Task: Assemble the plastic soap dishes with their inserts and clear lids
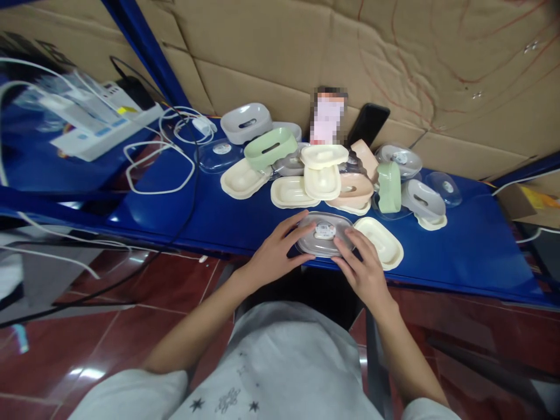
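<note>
Blue shelf [472, 251] over a red tiled floor [161, 291], cardboard sheeting [262, 52] as the back wall. Near to far:

Closest is the wearer's pale shirt [301, 361], star prints low on the front. Past it, both forearms reach to the shelf's front edge.

Left hand [271, 256] is closed on the left end of a grey dish [315, 245] — clear plastic over it, white label [325, 231] on top. Thumb on the near edge, fingers over the top. Right hand [367, 274] has the other end, fingers bent onto the top and near rim. The dish lies flat between them, at the front of the shelf. Just right of it, a cream tray [382, 242] (partly behind the right fingers, can't tell if they touch).

Next row back is a loose pile: a cream dish [291, 191], a peach dish [356, 189], a green dish [389, 186] turned on its side. Further right, a grey slotted dish [422, 200] and a clear cover [444, 188].

Behind on the left: another green dish [271, 149] tilted on the pile, then a grey one. Farther left, coiled white cable and a loaded power strip [100, 140].

Against the cardboard — a lit phone [328, 116], screen pixelated, and a dark phone [370, 123] leaning beside it.
</note>
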Demonstrator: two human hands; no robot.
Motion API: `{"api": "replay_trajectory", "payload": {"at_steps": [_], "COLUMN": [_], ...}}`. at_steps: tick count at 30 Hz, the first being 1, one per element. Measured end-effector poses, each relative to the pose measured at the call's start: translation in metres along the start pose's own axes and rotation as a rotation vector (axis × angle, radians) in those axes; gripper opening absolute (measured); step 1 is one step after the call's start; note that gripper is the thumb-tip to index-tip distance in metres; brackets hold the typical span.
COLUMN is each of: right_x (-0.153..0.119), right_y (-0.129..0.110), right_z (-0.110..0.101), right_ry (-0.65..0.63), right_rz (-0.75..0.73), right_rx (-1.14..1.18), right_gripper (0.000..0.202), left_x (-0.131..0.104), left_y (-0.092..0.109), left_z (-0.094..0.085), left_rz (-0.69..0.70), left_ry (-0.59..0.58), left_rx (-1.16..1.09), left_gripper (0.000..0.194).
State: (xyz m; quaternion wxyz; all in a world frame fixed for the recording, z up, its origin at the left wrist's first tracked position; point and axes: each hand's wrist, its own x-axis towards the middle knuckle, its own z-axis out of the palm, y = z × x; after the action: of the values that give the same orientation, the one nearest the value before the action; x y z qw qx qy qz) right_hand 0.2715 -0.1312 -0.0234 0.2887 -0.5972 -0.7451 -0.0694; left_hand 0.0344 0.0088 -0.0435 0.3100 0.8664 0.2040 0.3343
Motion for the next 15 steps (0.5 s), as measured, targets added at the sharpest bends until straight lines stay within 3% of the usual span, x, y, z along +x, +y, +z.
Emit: {"api": "replay_trajectory", "payload": {"at_steps": [11, 15], "right_x": [-0.008, -0.006], "right_y": [0.001, 0.001], "right_z": [0.01, 0.013], "right_ry": [0.031, 0.04], "right_rz": [-0.031, -0.001], "right_rx": [-0.033, 0.006], "right_gripper": [0.075, 0.067], "left_x": [-0.004, 0.001], "left_y": [-0.003, 0.001], "left_z": [0.009, -0.005], "left_rz": [0.071, 0.057], "left_ry": [0.114, 0.03], "left_rx": [0.033, 0.066], "left_gripper": [0.058, 0.057]}}
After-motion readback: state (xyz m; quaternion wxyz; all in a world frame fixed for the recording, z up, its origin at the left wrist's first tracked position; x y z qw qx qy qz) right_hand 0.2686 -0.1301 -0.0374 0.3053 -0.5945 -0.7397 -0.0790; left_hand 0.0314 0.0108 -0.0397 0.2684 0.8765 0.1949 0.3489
